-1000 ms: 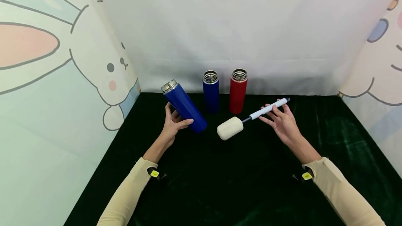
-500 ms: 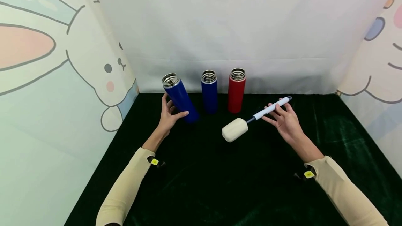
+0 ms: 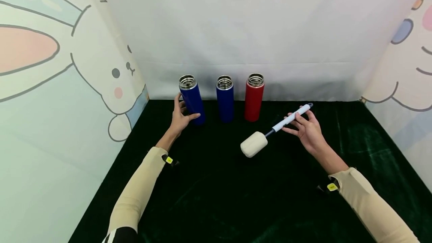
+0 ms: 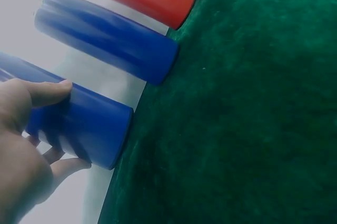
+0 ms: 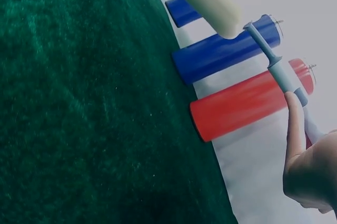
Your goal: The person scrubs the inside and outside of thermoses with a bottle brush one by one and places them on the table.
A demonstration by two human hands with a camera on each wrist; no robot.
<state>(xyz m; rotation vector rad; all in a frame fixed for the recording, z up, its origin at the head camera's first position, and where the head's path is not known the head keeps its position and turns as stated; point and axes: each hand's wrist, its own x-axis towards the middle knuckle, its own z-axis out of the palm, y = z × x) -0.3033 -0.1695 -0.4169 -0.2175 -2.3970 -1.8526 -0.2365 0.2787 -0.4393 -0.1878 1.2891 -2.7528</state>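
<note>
My left hand [image 3: 180,119] grips a lidless blue bottle [image 3: 193,102] low on its body, thumb in front and fingers behind. The bottle leans slightly to the left, its steel mouth upward; whether its base touches the cloth I cannot tell. In the left wrist view the thumb lies along the blue bottle [image 4: 100,124]. With my right hand [image 3: 308,132] I hold a bottle brush by its pale blue handle [image 3: 291,118]. Its white sponge head [image 3: 254,144] points down and left, above the cloth. Behind the sponge in the right wrist view is the red bottle [image 5: 247,103].
A second blue bottle [image 3: 225,102] and a red bottle [image 3: 254,100] stand upright and open-mouthed near the back. Dark green cloth [image 3: 229,194] covers the table. A white sheet [image 3: 270,29] hangs behind, and cartoon-printed panels [image 3: 44,130] flank both sides.
The held blue bottle has moved back and turned closer to upright, with my left hand going along. The brush has shifted slightly right, and its sponge head has lowered a little.
</note>
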